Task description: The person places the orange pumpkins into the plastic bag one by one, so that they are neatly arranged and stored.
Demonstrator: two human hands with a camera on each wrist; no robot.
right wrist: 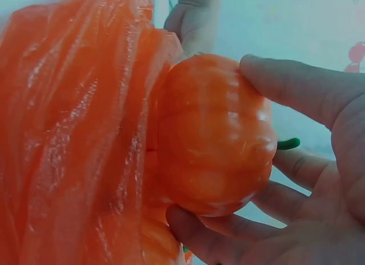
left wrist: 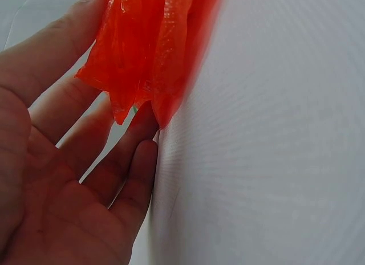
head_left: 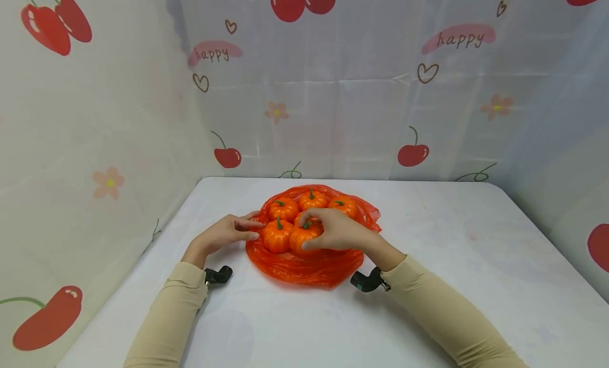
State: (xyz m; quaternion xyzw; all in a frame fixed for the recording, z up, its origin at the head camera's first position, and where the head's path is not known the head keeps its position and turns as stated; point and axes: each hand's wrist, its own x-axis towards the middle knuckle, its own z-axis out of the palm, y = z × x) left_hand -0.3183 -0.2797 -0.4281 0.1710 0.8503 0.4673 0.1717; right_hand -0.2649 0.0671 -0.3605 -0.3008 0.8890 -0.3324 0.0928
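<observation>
Several small orange toy pumpkins (head_left: 276, 236) with green stems sit together in an open red plastic bag (head_left: 304, 270) on the table. My right hand (head_left: 340, 230) grips the front right pumpkin (right wrist: 214, 137) from above, thumb on one side and fingers around the other. Its green stem points toward the palm in the right wrist view. At the bag's left side is my left hand (head_left: 233, 231), fingers loosely extended. In the left wrist view the bag's crinkled edge (left wrist: 134, 60) lies against the fingers of this hand.
The white table (head_left: 452, 241) spreads around the bag and meets a curtain (head_left: 333, 119) printed with cherries at the back. Curtain also hangs at both sides. A black wrist camera (head_left: 219, 275) sticks out below the left hand, another black camera (head_left: 368, 281) below the right.
</observation>
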